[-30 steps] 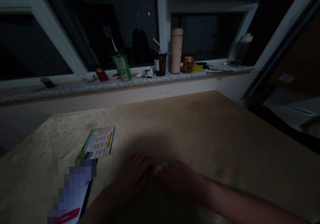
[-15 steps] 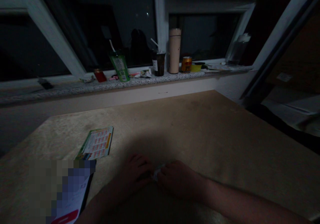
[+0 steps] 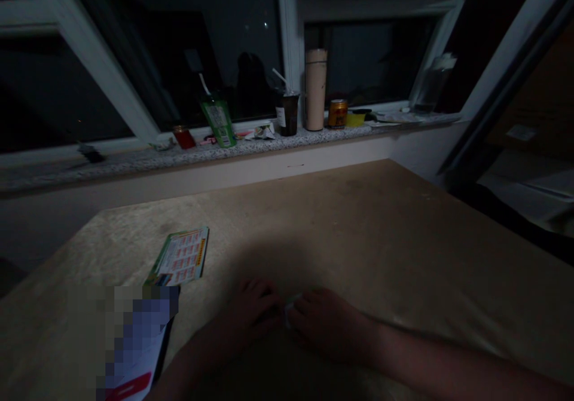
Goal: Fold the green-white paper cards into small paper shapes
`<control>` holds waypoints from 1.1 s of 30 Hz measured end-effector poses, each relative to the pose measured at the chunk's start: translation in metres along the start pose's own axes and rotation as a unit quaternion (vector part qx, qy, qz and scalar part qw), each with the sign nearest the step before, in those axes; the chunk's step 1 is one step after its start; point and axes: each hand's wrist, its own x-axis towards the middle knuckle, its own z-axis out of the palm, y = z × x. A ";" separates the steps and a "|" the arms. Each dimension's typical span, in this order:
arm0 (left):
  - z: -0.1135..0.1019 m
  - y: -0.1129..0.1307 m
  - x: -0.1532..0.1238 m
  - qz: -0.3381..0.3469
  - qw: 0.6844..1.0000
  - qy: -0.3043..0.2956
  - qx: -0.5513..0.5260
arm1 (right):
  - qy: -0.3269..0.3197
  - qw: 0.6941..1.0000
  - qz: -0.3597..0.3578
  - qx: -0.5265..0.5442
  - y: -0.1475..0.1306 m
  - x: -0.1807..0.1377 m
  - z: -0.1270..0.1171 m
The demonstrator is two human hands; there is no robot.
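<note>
Clasping scrap in right hand, beside left hand (can't say if gripping); probably light, soft, best edge-pinched.

Homelike room, drinks along speckled windowsill

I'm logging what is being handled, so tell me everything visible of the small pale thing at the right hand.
The small pale thing shows only as a whitish sliver at the curled fingers of the right hand, which touches it and hides the rest. It looks thin, perhaps paper or film; dim light obscures its full shape. It sits low at the tabletop; the left hand is close, contact unclear.
</note>
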 end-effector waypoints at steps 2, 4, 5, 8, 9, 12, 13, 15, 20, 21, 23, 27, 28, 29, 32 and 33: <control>0.002 0.000 0.000 -0.006 1.000 0.010 0.013 | 0.001 1.000 -0.009 -0.001 0.001 -0.002 -0.001; 0.003 0.002 0.000 -0.011 1.000 0.018 0.023 | 0.000 0.999 -0.033 0.001 0.003 -0.005 -0.004; 0.004 0.002 0.000 -0.014 0.999 0.023 0.026 | 0.000 0.999 -0.048 0.002 0.004 -0.007 -0.005; 0.007 0.003 0.000 -0.025 0.998 0.032 0.037 | 0.009 0.997 -0.075 0.006 0.006 -0.013 -0.006; 0.008 0.003 0.000 -0.027 0.998 0.035 0.044 | 0.013 0.997 -0.076 0.008 0.007 -0.014 -0.006; 0.012 0.001 0.001 -0.017 0.997 0.037 0.065 | 0.020 0.997 -0.077 0.017 0.007 -0.016 -0.006; 0.012 0.000 0.001 -0.012 0.997 0.038 0.071 | 0.020 0.997 -0.078 0.021 0.007 -0.015 -0.006; 0.013 -0.001 0.002 -0.011 0.996 0.042 0.077 | 0.017 0.996 -0.080 0.031 0.007 -0.015 -0.006; 0.012 -0.001 0.003 -0.012 0.997 0.036 0.065 | 0.013 0.996 -0.075 0.039 0.006 -0.013 -0.002; 0.012 -0.001 0.004 -0.013 0.997 0.036 0.064 | 0.012 0.997 -0.073 0.038 0.006 -0.013 -0.002; 0.012 -0.002 0.004 -0.019 0.997 0.038 0.063 | 0.008 0.997 -0.072 0.040 0.006 -0.013 -0.002; 0.008 -0.003 0.004 -0.023 0.999 0.023 0.039 | 0.006 0.996 -0.069 0.051 0.006 -0.012 -0.007; 0.006 -0.002 0.004 -0.024 0.999 0.015 0.030 | 0.006 0.996 -0.068 0.055 0.006 -0.012 -0.008; 0.004 -0.001 0.004 -0.027 0.999 0.010 0.023 | 0.007 0.996 -0.065 0.060 0.006 -0.012 -0.009; 0.000 0.001 0.004 -0.027 1.000 0.007 0.007 | 0.007 0.995 -0.061 0.075 0.006 -0.012 -0.010; 0.000 0.002 0.004 -0.026 1.000 0.011 0.003 | 0.005 0.995 -0.058 0.079 0.006 -0.012 -0.010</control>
